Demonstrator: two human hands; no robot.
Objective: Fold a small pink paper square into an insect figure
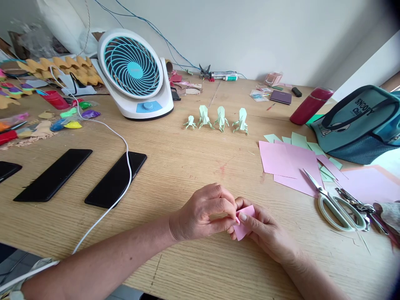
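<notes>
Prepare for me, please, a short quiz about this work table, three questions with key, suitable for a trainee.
1. What is held between the left hand and the right hand?
A) scissors
B) pink paper
C) red flask

2. How many green folded figures stand on the table?

3. True or false: the white cable lies across a black phone.

Key: 1. B; 2. four; 3. true.
</notes>
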